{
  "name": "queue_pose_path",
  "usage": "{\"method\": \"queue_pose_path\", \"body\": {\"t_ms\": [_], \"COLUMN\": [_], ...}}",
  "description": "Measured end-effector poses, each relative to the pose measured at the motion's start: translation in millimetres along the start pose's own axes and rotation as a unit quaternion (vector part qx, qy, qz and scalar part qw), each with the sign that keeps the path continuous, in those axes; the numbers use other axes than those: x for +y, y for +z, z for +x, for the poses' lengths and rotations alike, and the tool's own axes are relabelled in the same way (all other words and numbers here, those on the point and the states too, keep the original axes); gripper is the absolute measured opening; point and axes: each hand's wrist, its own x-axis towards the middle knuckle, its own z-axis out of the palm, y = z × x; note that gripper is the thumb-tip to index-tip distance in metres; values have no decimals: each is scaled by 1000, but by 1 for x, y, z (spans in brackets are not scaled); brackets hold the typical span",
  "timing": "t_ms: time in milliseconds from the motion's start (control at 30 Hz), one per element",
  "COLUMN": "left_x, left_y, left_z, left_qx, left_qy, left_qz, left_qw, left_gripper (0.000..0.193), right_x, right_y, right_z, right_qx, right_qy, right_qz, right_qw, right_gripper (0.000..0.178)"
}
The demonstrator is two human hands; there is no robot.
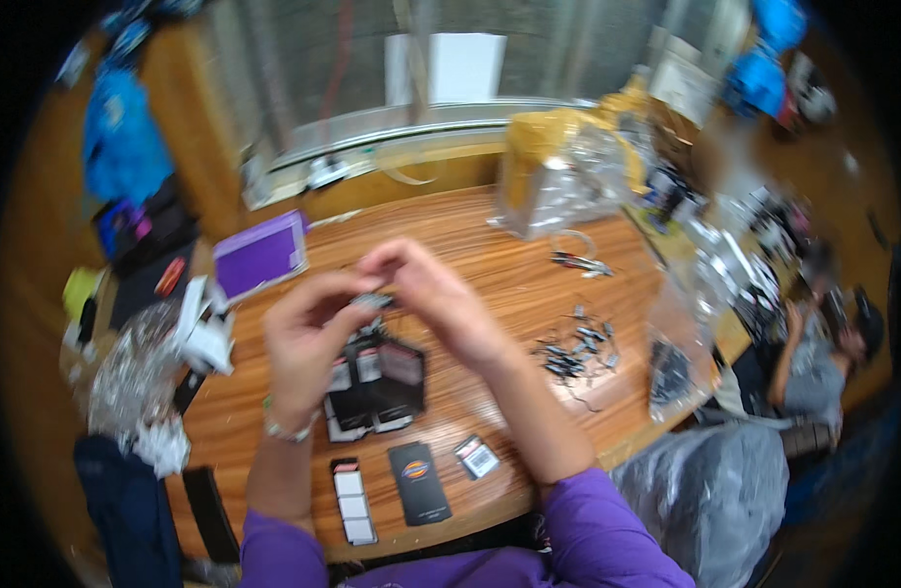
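Over the wooden table, my left hand (308, 338) pinches a small grey and dark thing (375, 301) whose kind I cannot make out. My right hand (436, 294) is beside it, fingertips drawn together close to the left fingers; what they grip, if anything, is hidden. Just below both hands lies a pile of black hang tags (387, 392) with white labels, partly covered by the left hand. Nearer to me are a white-panelled label strip (352, 502), a single black hang tag (418, 483) and a small barcode label card (477, 458).
Small dark cord pieces (578, 351) lie scattered on the right, with a clear bag (678, 367) of dark pieces beyond. A plastic-wrapped package (563, 176) and a purple box (261, 257) stand at the back. Crumpled plastic (137, 367) crowds the left. Another person (823, 363) sits far right.
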Motion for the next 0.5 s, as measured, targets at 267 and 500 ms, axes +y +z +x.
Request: {"method": "queue_pose_path", "body": {"t_ms": [267,500], "left_x": [-9,-31], "left_y": [-8,9], "left_z": [16,7], "left_qx": [48,-32], "left_qy": [101,40], "left_qz": [225,232], "left_qw": [968,971], "left_gripper": [23,66], "right_x": [13,22], "right_y": [-9,-19], "right_z": [9,15], "right_qx": [-35,158], "right_qy": [117,11], "right_qz": [-37,185], "right_qw": [992,970], "right_gripper": [44,41]}}
